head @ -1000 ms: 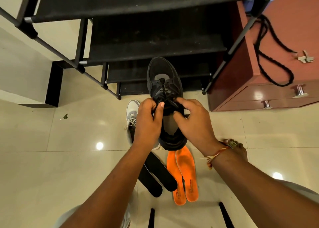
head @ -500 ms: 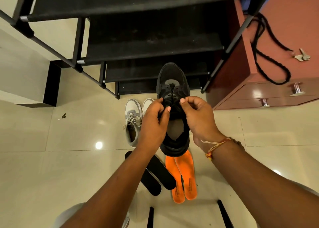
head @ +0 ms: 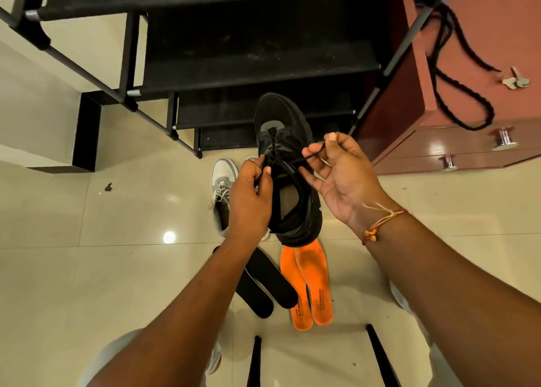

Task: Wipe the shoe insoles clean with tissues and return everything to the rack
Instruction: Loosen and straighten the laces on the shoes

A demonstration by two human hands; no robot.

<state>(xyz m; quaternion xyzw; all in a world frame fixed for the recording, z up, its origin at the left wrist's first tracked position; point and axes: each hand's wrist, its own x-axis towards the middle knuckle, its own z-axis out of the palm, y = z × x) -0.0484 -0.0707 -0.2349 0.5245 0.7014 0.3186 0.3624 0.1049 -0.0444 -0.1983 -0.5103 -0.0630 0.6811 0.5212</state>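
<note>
A black shoe (head: 285,140) hangs in the air in front of the black shoe rack (head: 257,64), toe pointing away. My left hand (head: 250,199) grips its left side and pinches a black lace at the tongue. My right hand (head: 336,175) pinches the other lace end and holds it out to the right. On the floor below lie two orange insoles (head: 310,284) and two black insoles (head: 263,284). No tissues are in view.
A grey-white sneaker (head: 222,187) stands on the tiles left of the black shoe, a second one mostly hidden behind my left hand. A red-brown cabinet (head: 456,152) with a black cord and keys on top stands at the right. Two black legs show at the bottom edge.
My right hand has moved right and pulled the lace out from the shoe. My left hand stays on the shoe, which has shifted slightly.
</note>
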